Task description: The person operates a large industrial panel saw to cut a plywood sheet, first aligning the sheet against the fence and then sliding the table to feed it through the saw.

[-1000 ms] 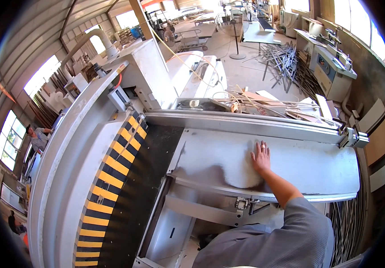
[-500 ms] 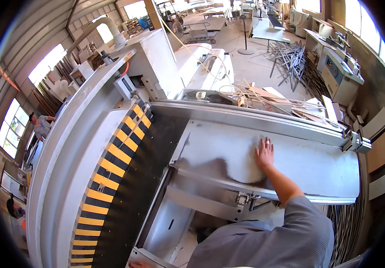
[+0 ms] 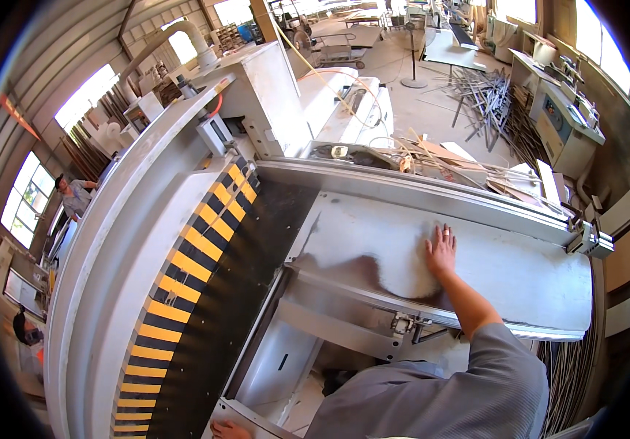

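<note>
My right hand [image 3: 441,252], a ring on one finger, lies flat with fingers apart on a wide grey metal machine table [image 3: 520,271]. Under and beside it spreads a dark smudged patch. My left hand [image 3: 230,430] shows only in part at the lower edge, its fingers stretched out on a metal ledge [image 3: 256,418] of the machine. Nothing shows in either hand. Between the two hands are an open metal frame [image 3: 330,325] and a small clamp-like fitting [image 3: 403,323].
A yellow-and-black striped guard [image 3: 176,293] runs along a dark bed [image 3: 227,285] on my left. A metal rail [image 3: 417,186] borders the table's far side. Thin offcut strips [image 3: 483,102] lie on the floor beyond. Another person [image 3: 75,196] stands far left.
The view has shifted slightly, and more of my left hand shows at the lower edge. My right hand stays flat on the table. The far-left person has an arm stretched out.
</note>
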Available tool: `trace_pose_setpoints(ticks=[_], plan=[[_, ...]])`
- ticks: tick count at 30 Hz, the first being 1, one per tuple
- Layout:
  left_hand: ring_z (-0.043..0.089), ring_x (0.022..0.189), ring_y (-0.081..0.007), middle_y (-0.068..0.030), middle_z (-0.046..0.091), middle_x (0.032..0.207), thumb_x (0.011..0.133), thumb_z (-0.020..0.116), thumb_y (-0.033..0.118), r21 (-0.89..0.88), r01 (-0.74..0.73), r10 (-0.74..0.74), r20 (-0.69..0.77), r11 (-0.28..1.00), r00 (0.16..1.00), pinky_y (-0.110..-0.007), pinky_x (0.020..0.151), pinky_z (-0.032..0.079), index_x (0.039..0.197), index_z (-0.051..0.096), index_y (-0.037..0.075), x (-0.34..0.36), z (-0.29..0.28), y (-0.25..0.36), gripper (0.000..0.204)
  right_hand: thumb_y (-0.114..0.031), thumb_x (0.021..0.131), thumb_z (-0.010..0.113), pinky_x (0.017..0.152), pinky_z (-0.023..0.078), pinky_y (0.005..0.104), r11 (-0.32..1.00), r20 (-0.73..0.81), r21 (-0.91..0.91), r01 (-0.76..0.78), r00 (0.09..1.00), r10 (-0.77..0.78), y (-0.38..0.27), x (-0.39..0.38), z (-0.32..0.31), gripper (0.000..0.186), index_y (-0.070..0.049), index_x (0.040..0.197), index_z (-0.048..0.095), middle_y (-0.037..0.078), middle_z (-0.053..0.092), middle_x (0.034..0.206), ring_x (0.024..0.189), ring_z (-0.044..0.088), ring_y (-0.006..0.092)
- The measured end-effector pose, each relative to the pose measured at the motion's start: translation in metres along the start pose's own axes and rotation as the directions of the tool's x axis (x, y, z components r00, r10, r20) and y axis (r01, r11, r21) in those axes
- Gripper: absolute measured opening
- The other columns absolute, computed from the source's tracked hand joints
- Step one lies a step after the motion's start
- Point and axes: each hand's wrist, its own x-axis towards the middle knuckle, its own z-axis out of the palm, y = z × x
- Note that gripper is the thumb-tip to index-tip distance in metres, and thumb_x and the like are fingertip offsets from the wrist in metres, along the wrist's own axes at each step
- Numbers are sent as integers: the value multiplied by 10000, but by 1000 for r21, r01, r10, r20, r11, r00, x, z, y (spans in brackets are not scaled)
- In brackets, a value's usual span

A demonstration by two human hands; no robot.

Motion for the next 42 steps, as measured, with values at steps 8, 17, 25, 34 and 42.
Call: trace_pose_setpoints(ticks=[8,17,25,34,42], plan=[[513,1191,-467,-227,499,1366,967,495,437,-11,70,-68,113,997,991,-649,917,444,1432,455,51,1,-11,14,606,-381,1034,524,1285,139,491,1000,34,8,-8,999,8,0,1,-5,651,-78,1583,352,172,261,1684,1582,173,347],[453,1410,-420,-198,485,1538,1087,401,394,29,89,-93,205,996,974,-540,1079,445,1495,468,7,6,7,-5,567,-348,1037,531,1283,160,503,1000,8,10,23,1000,-23,5,-1,-1,628,-54,1563,358,216,275,1664,1565,216,370],[456,1387,-335,-91,473,1533,969,602,264,40,185,-187,56,982,981,-534,1071,407,1422,500,135,-1,34,-24,482,-366,1052,510,1283,145,496,1000,40,4,24,999,-25,-5,-1,-5,624,-93,1586,342,171,266,1681,1583,190,319],[457,1383,-336,-91,500,1496,957,647,226,-28,205,-200,113,978,973,-523,1109,389,1396,515,118,2,9,4,470,-333,1059,503,1278,167,514,999,10,-15,31,999,-31,19,3,6,627,-107,1612,313,211,261,1679,1570,214,371],[440,1393,-355,-127,498,1495,948,652,227,-58,90,-92,-30,994,995,-529,1140,346,1377,516,105,-4,25,-18,466,-425,1084,437,1281,150,487,998,-14,-37,54,998,-54,23,6,18,632,-108,1617,312,162,262,1694,1586,185,320]])
